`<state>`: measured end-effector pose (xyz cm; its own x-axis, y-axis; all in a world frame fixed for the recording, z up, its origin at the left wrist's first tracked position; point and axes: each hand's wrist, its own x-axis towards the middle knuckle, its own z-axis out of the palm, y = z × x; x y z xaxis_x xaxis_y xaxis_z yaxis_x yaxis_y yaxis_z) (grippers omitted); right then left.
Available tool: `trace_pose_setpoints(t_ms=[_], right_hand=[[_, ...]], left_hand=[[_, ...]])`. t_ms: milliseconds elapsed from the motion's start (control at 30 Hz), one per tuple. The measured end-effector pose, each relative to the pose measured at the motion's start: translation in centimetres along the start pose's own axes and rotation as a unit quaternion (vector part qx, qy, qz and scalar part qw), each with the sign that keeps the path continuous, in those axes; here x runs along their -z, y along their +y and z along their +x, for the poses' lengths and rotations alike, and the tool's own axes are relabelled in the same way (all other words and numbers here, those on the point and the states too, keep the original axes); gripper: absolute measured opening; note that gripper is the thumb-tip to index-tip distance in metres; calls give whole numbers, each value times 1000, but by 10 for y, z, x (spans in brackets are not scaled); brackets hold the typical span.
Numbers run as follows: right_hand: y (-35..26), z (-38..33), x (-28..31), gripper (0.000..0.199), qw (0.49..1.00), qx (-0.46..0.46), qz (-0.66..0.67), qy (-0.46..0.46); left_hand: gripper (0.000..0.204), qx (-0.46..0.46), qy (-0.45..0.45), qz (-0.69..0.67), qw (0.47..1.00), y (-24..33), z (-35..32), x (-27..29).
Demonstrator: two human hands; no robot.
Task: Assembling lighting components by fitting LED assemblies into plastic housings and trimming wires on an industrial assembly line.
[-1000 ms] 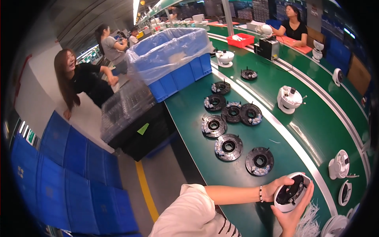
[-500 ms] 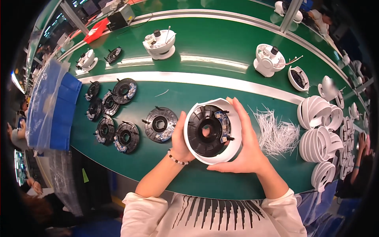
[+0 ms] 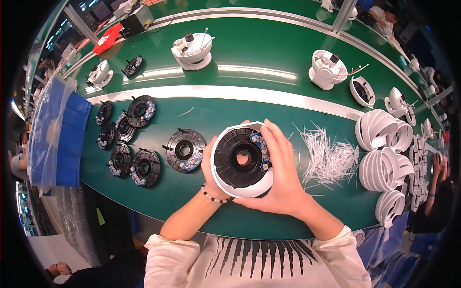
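Both hands hold a round white plastic housing (image 3: 254,189) above the near part of the green bench. A black ribbed disc (image 3: 228,158) with a central hole sits inside it, a blue circuit board (image 3: 258,142) along its right side. My left hand (image 3: 209,165), a beaded bracelet at its wrist, is wrapped round the housing's left side. My right hand (image 3: 282,180) grips the other side, its fingers reaching over the rim beside the board and its thumb under the lower edge. Through the hole a bit of skin shows. Left of my hands lies another black disc (image 3: 196,139) with a board.
Several more black discs (image 3: 145,168) lie at left, beside a blue bin (image 3: 72,139) under clear plastic. To the right are a heap of white strips (image 3: 331,156) and stacked white rings (image 3: 379,170). Partly built white units (image 3: 327,69) stand on the far green surface (image 3: 259,53).
The housing has shifted a little left and tilted with both hands on it. My right fingers have come further over its rim, against the disc's board side. The view has shifted slightly.
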<state>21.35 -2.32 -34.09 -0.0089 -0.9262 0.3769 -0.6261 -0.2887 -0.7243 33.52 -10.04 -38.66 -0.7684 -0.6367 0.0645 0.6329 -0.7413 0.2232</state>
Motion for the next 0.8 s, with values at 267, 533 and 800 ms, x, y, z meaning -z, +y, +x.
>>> trace_pose_setpoints(t_ms=[267,533,800], right_hand=[[6,5,2,114,998,7,-38,-45],[14,5,-9,115,1000,16,-19,-8],[17,-16,-13,114,994,0,-65,90]], left_hand=[[92,64,7,87,994,10,-5,10],[67,4,68,165,984,9,-6,-2],[62,28,65,93,993,-7,3,-10]])
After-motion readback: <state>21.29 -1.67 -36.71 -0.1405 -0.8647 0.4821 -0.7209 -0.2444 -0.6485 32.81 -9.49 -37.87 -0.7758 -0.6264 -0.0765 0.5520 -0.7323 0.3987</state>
